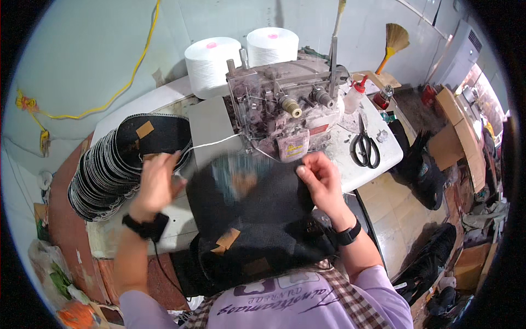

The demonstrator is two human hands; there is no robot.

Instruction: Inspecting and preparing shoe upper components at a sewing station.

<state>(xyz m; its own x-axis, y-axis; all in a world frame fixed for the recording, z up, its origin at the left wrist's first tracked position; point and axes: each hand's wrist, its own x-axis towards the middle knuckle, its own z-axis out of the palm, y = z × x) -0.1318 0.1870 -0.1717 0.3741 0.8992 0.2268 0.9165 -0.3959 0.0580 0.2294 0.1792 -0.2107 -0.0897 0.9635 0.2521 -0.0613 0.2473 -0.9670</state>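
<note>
Black cloth piece (274, 192) is up in front of the overlock sewing machine (290, 98), near its top right corner pinched between the thumb and fingers of the right hand (322, 181); the left hand (156, 186) is by a big stack of black pieces (104, 175) with white stitched edges (its fingers are blurry, so I cannot tell if they grip anything); a white thread (213, 143) runs from near that hand toward the machine, which is close behind the cloth; scissors (365, 145) and a red-topped bottle (354, 98) are to the right, and two white thread cones (212, 66) stand behind; the cloth looks dark and soft, with a blurry blue and tan patch; the tabletop (390, 153) is white, the wall (109, 44) is pale, and a straw broom (395, 41) is at the back.
</note>
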